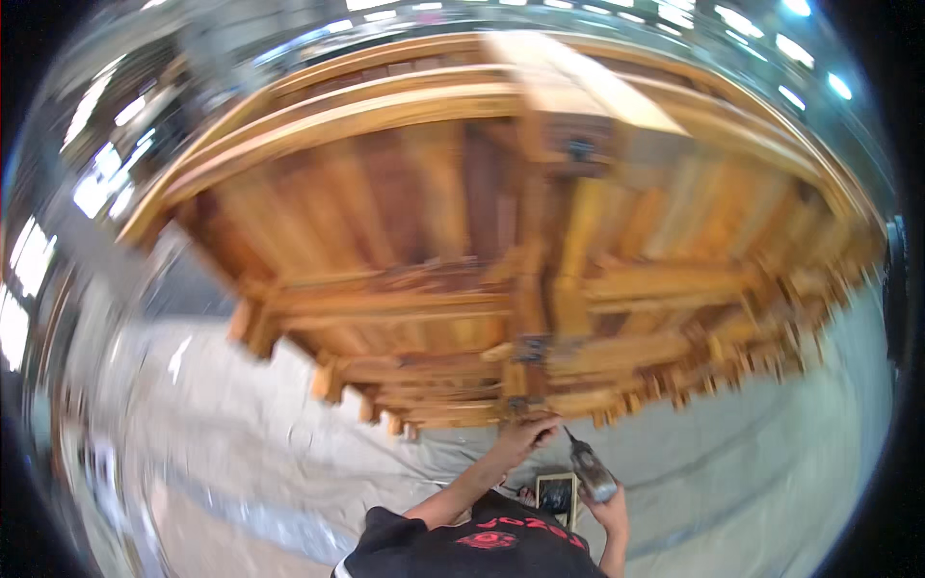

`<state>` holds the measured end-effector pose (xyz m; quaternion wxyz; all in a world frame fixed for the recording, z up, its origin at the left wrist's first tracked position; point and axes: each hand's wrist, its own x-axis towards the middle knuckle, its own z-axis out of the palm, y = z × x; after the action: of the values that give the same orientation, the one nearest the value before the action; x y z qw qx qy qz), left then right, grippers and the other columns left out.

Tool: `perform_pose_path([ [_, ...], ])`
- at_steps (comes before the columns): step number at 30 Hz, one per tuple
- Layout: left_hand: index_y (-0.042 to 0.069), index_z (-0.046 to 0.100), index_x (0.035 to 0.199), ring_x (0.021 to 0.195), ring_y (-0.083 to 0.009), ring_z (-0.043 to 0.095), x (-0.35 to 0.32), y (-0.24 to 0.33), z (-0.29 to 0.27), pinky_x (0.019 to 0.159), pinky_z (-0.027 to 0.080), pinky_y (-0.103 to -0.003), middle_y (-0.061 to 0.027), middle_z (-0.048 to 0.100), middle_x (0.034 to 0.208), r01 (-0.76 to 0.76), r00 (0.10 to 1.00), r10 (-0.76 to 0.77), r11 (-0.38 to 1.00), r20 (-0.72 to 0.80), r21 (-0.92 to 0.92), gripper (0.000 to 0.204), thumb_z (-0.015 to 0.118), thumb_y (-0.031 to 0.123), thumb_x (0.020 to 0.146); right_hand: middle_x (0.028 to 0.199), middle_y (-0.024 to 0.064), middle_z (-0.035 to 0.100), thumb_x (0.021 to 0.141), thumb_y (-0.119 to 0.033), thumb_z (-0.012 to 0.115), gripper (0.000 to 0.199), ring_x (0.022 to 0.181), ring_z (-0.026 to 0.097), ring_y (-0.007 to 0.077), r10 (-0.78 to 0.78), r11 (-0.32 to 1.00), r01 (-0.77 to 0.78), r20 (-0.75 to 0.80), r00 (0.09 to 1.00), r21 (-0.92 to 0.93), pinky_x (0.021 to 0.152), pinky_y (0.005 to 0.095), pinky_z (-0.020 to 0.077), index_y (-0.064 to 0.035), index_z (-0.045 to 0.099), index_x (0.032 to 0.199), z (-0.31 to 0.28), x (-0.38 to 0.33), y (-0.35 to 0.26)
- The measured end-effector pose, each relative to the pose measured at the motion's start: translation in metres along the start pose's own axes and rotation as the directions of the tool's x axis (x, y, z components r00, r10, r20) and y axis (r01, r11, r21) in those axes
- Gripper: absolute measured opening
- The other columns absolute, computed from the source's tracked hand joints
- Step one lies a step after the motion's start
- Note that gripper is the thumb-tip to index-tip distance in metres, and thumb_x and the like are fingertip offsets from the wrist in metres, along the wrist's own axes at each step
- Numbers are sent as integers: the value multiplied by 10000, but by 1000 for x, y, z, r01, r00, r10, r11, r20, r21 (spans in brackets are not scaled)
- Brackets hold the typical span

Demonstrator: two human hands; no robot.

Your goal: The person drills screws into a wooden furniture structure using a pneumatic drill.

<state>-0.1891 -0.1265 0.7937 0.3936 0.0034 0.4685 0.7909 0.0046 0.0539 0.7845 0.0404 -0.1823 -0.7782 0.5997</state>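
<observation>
My left hand [528, 436] reaches up to the lower end of a wooden post [533, 299]. Its fingers are drawn together beside a dark metal fitting [517, 403]; anything small between them cannot be made out. In my right hand [609, 509] is a power drill [590, 470], gripped at its lower end. The drill's long thin bit slants up and left, its tip close to my left fingertips. Above both hands spreads a large slatted wooden structure [385, 299] of orange-brown beams and boards. More dark fittings [532, 349] sit along the post. Motion blurs much of the wood.
Below, a small framed tray or box [557, 496] with dark contents lies close to my body. Wrinkled pale sheeting [289, 453] covers the floor, with clear plastic [260, 520] at the left. Rows of beam ends [674, 390] jut out along the structure's near side.
</observation>
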Motion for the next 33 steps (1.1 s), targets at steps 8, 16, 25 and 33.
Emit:
perform_pose_path([
  [8,87,575,742,459,-56,370,-59,16,54,437,261,-221,13,531,649,-306,924,157,851,-348,-426,249,690,242,900,805,51,604,822,-110,710,258,576,521,107,-110,954,29,260,959,298,537,254,420,21,597,1013,-30,33,-18],
  [16,41,582,716,449,-59,386,-101,25,73,416,250,-217,-15,576,670,-592,650,352,791,-673,-157,308,703,264,889,810,64,647,831,-27,697,185,632,565,103,-158,868,-86,436,886,489,556,248,447,29,633,996,-9,24,-80],
  [25,62,539,680,454,-62,347,-109,12,59,429,236,-229,3,519,633,-518,737,281,819,-614,-248,313,685,225,904,833,55,662,803,-17,716,210,651,573,87,-185,884,-51,449,874,464,567,244,460,15,645,998,-13,18,-57],
  [33,-3,631,903,492,-44,367,-121,26,76,453,242,-202,24,501,633,-358,800,326,933,-503,35,317,623,311,943,839,58,656,780,25,706,221,640,566,90,-191,849,-91,463,866,520,559,242,452,21,639,990,-20,0,-76],
])
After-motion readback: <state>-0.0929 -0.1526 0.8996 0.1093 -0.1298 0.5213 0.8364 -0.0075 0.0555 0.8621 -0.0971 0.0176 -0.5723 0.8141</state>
